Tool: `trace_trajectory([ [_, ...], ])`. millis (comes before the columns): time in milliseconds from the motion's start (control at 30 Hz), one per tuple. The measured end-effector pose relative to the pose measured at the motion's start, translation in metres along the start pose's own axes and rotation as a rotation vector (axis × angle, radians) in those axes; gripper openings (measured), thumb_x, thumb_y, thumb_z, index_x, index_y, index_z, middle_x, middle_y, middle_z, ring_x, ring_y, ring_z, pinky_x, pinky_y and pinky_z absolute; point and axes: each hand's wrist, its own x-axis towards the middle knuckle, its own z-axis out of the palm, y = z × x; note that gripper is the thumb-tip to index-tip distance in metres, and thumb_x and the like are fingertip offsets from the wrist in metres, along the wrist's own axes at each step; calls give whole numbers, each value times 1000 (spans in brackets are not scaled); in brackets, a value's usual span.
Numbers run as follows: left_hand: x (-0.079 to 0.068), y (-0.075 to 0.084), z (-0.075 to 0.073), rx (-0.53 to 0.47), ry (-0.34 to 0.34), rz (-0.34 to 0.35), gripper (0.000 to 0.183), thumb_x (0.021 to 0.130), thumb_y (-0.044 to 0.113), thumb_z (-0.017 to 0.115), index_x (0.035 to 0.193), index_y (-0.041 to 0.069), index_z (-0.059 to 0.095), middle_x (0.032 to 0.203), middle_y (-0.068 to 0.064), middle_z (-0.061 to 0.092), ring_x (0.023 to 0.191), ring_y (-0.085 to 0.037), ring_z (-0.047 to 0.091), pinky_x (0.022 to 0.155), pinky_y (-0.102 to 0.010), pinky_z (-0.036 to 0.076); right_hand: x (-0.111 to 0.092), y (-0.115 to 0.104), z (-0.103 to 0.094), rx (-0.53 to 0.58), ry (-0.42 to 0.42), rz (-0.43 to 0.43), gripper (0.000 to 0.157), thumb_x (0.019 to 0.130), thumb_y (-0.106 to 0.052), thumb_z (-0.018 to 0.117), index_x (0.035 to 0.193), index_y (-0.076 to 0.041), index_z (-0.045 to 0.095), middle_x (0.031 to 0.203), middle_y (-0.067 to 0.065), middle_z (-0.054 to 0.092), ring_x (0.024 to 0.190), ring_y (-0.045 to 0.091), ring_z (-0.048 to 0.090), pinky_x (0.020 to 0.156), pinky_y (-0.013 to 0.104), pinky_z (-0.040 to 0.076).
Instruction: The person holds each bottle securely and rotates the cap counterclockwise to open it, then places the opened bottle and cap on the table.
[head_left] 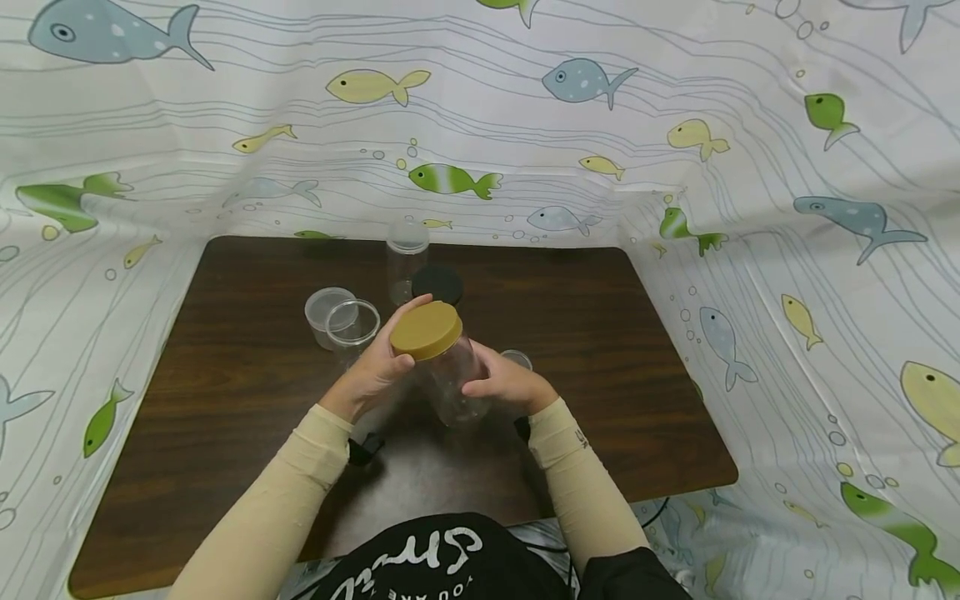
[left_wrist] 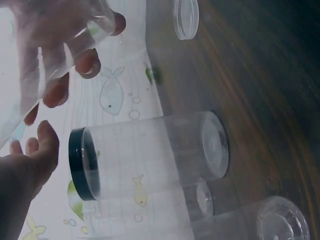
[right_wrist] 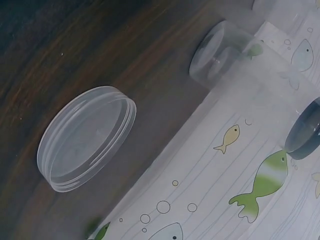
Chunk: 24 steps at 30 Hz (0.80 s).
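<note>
In the head view a clear jar [head_left: 453, 387] with a gold lid [head_left: 426, 330] is held tilted over the middle of the table. My left hand [head_left: 378, 367] grips it at the lid, thumb on the near side and fingers behind. My right hand [head_left: 513, 379] holds the jar's clear body lower down, thumb across the front. Part of the fingers is hidden behind the jar. Just beyond stands a clear jar with a dark green lid [left_wrist: 82, 164]. A clear lid [right_wrist: 87, 137] lies on the table beside my right hand.
An open clear jar [head_left: 352, 321] and a clear container with a whitish top [head_left: 328, 307] stand left of my hands. Another tall clear jar [head_left: 407, 258] stands near the table's back edge. Fish-patterned sheeting [head_left: 480, 100] surrounds the brown table [head_left: 585, 308].
</note>
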Motion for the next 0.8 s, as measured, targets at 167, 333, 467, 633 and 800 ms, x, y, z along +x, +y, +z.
trace_trajectory([
  [167,0,-1,-3,-27,-11,6,109,76,51,86,156,6,28,147,-4,45,124,-18,47,101,-29,42,2,1,-1,-4,-16,-1,109,84,-62,75,160,-8,18,151,15,42,131,21,47,104,36,44],
  [333,0,-1,-2,-31,12,-13,104,78,47,87,153,3,30,139,-4,49,120,-18,49,98,-27,45,2,1,-2,-38,-5,-17,104,85,-58,75,160,-10,20,152,12,42,136,22,46,109,38,41],
  [467,-1,1,1,1,57,-41,104,79,44,87,154,4,28,138,-5,48,119,-19,48,97,-27,45,2,0,-1,-58,46,-3,102,86,-53,77,160,-14,20,152,9,41,136,23,45,111,42,39],
  [633,2,0,11,93,223,-82,88,89,23,81,155,7,25,138,-9,43,119,-22,47,95,-26,46,7,-1,7,-260,249,60,102,82,-35,85,158,-16,20,154,6,36,136,20,44,112,46,38],
  [800,9,-4,22,187,401,-121,80,92,7,71,156,9,23,142,-12,40,122,-23,46,97,-26,45,17,3,19,-562,463,49,102,76,-27,90,153,-5,27,146,14,43,128,27,47,106,45,42],
])
